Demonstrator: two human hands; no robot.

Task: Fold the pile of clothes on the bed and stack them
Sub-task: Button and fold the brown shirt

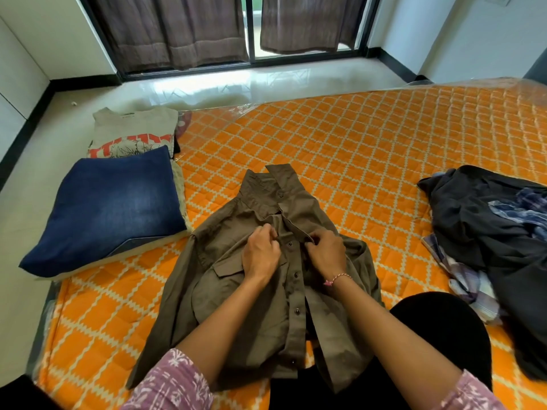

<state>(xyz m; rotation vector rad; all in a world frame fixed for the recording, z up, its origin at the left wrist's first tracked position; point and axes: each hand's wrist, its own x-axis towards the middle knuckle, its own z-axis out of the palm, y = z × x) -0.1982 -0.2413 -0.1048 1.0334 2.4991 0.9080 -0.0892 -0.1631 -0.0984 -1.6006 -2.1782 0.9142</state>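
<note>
An olive-brown button shirt (236,306) lies face up on the orange quilted mattress (370,149), collar pointing away from me. My left hand (260,255) pinches the left front edge near the chest. My right hand (325,253) pinches the right placket edge beside it, close to a button. At the left edge of the bed lie folded blue jeans (109,208) and, behind them, a folded grey printed T-shirt (133,131). An unfolded heap of dark and checked clothes (497,241) sits on the right.
My knee in black trousers (444,335) rests on the mattress right of the shirt. Clear plastic covers the mattress. A glossy floor (207,87), a wall and curtained window lie beyond the bed's far edge.
</note>
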